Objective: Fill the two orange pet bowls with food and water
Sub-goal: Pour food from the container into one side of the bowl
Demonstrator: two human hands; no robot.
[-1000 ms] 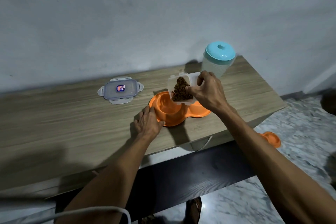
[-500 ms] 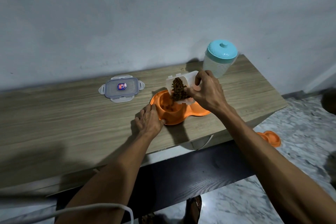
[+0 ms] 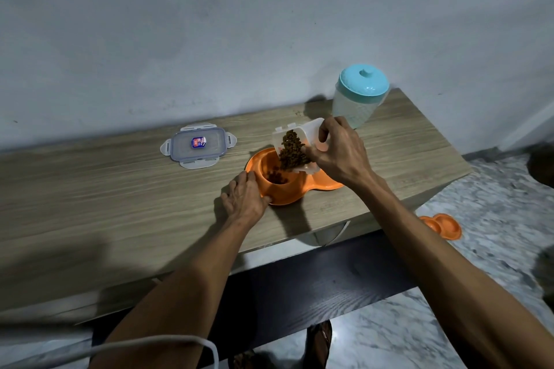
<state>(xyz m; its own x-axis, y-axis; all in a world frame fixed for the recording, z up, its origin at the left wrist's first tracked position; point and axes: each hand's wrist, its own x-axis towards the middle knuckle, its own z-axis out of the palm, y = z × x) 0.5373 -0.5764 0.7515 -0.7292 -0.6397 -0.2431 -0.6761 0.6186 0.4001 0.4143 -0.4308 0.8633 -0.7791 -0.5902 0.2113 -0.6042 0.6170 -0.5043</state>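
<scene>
An orange double pet bowl (image 3: 287,193) sits on the wooden table (image 3: 120,189). My right hand (image 3: 338,153) grips a clear plastic food container (image 3: 299,135), tilted steeply over the bowl's left well. Brown kibble (image 3: 292,150) slides out of it, and some pieces (image 3: 277,178) lie in that well. My left hand (image 3: 242,199) rests against the bowl's left rim, holding it. The right well is mostly hidden behind my right hand. A translucent water jug with a teal lid (image 3: 359,96) stands at the back right of the table.
The container's clear lid (image 3: 198,145) lies flat on the table left of the bowl. A second orange double bowl (image 3: 442,226) sits on the marble floor to the right. A wall runs close behind the table. A white cable (image 3: 150,341) crosses the lower left.
My right hand has tipped the container further, and kibble has started falling into the left well, which held none a second ago. My left hand stays on the rim.
</scene>
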